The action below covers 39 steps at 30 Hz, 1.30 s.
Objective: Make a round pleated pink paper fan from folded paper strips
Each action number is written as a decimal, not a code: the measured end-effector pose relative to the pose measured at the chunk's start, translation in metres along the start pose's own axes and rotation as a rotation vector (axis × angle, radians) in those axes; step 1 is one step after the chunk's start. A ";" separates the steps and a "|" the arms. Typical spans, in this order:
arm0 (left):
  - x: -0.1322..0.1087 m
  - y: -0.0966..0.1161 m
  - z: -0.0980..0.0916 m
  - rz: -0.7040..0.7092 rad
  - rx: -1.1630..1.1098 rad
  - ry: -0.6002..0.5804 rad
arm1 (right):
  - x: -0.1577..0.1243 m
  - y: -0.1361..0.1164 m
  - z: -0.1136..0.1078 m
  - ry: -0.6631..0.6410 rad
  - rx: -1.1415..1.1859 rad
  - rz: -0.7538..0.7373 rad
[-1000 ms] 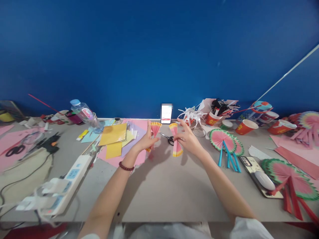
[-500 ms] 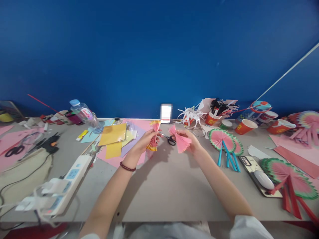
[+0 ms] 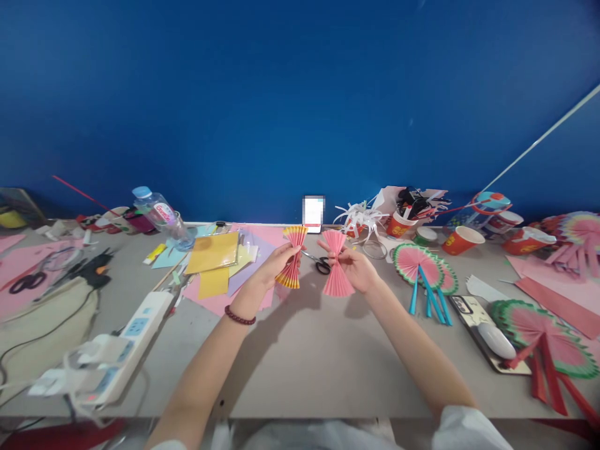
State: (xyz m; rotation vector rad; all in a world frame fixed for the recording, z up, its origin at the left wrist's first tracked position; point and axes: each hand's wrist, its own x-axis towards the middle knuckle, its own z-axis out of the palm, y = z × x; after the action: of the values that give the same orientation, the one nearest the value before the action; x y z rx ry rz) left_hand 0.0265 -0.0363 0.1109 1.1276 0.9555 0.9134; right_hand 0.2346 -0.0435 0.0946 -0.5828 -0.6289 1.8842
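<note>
My left hand (image 3: 274,265) pinches the waist of a pleated paper fan piece (image 3: 291,265), pink with yellow-orange edges, held upright above the grey table (image 3: 300,356). My right hand (image 3: 356,267) pinches a second pleated pink fan piece (image 3: 336,274) at its middle, a little to the right of the first. The two pieces are close but apart. Black-handled scissors (image 3: 319,264) lie on the table just behind and between my hands. A bead bracelet is on my left wrist.
Coloured paper sheets (image 3: 216,257) lie to the left, with a water bottle (image 3: 159,215) behind and a power strip (image 3: 122,350) nearer. A phone (image 3: 312,212) stands at the wall. Finished fans with blue sticks (image 3: 424,269), red cups (image 3: 462,239) and a mouse (image 3: 495,339) lie on the right.
My right hand closed on its fan piece and turned it so the plain pink side faces me, upright. My left hand stayed near the same spot with its piece.
</note>
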 end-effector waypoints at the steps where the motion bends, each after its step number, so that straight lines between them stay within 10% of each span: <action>1: 0.000 0.000 0.000 0.004 0.010 0.000 | 0.000 0.001 0.000 0.006 -0.020 0.011; 18: -0.001 0.001 0.006 0.050 -0.007 -0.031 | -0.004 0.004 0.003 0.169 -0.574 -0.126; 33: -0.003 0.001 0.010 0.016 0.001 -0.009 | -0.010 -0.002 0.009 0.029 -1.376 -0.699; 39: 0.000 -0.001 0.009 0.055 -0.080 0.056 | -0.013 0.014 0.009 -0.126 -1.639 -0.662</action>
State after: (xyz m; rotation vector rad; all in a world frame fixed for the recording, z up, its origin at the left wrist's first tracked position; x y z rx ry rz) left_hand 0.0348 -0.0393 0.1114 1.0701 0.9289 1.0237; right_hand 0.2241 -0.0619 0.0930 -1.0308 -2.1229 0.4467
